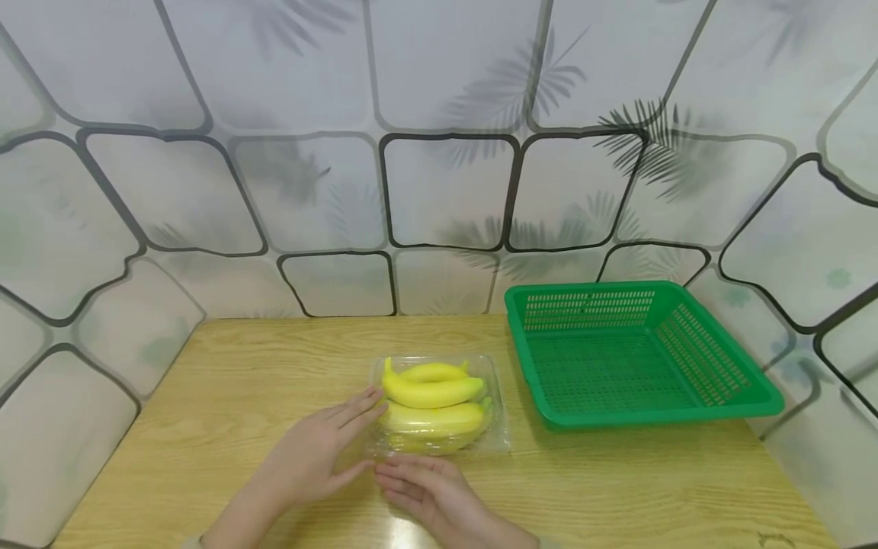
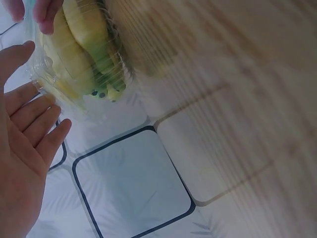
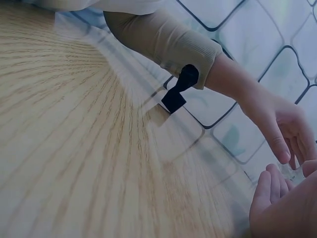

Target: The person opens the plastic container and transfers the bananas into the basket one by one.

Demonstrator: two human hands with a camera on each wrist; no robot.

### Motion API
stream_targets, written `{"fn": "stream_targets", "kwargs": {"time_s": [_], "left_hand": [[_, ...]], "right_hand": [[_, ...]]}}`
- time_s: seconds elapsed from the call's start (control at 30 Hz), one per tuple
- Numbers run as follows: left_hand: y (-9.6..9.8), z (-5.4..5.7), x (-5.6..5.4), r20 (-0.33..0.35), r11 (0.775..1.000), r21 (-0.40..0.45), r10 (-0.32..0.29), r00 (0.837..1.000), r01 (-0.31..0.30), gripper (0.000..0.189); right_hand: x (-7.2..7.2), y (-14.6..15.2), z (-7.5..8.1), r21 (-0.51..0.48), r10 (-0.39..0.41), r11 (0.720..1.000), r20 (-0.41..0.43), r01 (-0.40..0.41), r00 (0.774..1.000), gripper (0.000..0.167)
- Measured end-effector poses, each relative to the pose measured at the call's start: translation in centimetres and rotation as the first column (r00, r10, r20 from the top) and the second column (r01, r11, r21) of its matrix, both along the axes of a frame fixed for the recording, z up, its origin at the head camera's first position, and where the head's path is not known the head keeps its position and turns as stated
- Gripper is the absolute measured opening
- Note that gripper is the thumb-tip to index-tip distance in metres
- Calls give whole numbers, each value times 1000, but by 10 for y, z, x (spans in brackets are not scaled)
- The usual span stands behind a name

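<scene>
A clear plastic clamshell box (image 1: 499, 427) lies on the wooden table with several yellow bananas (image 1: 432, 394) inside, their tips greenish. At its left side is my left hand (image 1: 312, 450), fingers stretched out with the tips right at the box's edge and the thumb toward the near left corner. My right hand (image 1: 442, 492) lies along the near edge, palm turned inward, fingers loosely extended and tips close to the left thumb. In the left wrist view the left hand's fingers (image 2: 37, 116) reach the box's side beside the bananas (image 2: 74, 54). The right wrist view mostly hides the box behind the hands.
A green plastic basket (image 1: 652, 418) with slotted walls stands to the right of the box, near the back of the table. Behind and beside the table (image 1: 226, 404) rise walls (image 1: 446, 191) patterned with dark outlines and leaf prints.
</scene>
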State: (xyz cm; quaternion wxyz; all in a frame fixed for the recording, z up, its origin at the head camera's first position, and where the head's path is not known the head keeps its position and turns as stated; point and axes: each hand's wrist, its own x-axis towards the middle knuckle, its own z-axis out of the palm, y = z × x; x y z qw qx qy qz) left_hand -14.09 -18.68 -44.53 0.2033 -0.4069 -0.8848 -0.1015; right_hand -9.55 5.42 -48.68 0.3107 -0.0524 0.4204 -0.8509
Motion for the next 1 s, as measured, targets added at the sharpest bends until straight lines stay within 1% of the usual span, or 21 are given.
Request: {"fn": "stream_targets", "kwargs": {"time_s": [0.2,0.4,0.5,0.63,0.77,1.0], "left_hand": [[1,0,-1,-11,1000,20,-3,1000,3,73],[3,2,-3,-22,1000,29,-7,1000,8,70],[3,2,-4,-23,1000,30,-9,1000,10,70],[2,1,-5,-19,999,31,-13,1000,14,71],[2,3,-5,-1,999,40,-19,1000,19,70],[0,6,-7,69,997,70,-41,997,36,70]], "right_hand": [[0,-3,0,1,-3,1000,33,3,999,32],[-1,-8,-3,-38,-1,999,67,4,998,27],[-2,-10,-3,-47,-2,999,87,6,996,31],[-3,-14,-3,-46,4,999,102,1,995,42],[-4,-17,-4,-48,10,999,115,-5,993,45],[-5,-20,-5,-62,13,998,133,-4,991,37]]}}
